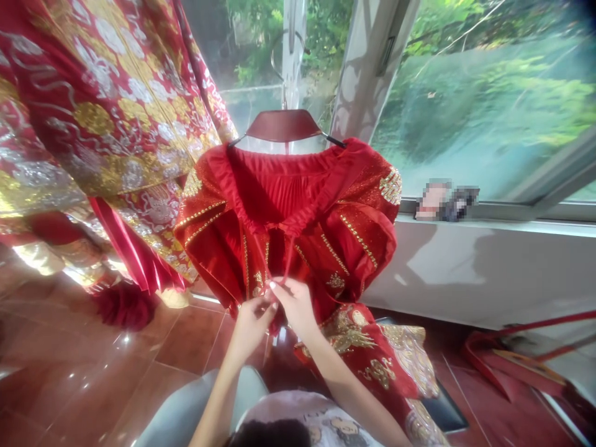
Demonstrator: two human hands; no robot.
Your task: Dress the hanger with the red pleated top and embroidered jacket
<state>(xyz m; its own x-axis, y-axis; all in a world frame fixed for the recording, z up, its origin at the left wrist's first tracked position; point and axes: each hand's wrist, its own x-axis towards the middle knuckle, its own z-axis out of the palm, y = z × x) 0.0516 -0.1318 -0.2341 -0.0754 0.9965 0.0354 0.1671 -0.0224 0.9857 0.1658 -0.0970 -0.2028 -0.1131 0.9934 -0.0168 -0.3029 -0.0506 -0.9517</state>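
Note:
A red costume top (pixel 321 248) with gathered neckline and gold beading hangs in front of me on a clothes hanger (pixel 283 124). Two thin red drawstrings (pixel 289 254) run down from the front of its neckline to my fingers. My left hand (pixel 251 323) pinches the string ends, its fingers closed close to the other hand. Beside it, my right hand (pixel 295 304) is also closed on the strings, thumb and fingers pressed together. The exact crossing of the strings is hidden between my fingertips.
Large red, gold and silver embroidered garments (pixel 116 105) hang at the left. Another embroidered red piece (pixel 372 360) lies to the right, over a dark flat surface (pixel 444 406). Behind stand windows (pixel 488 112) with a sill (pixel 503 228). A red-framed object (pixel 512 366) rests at far right.

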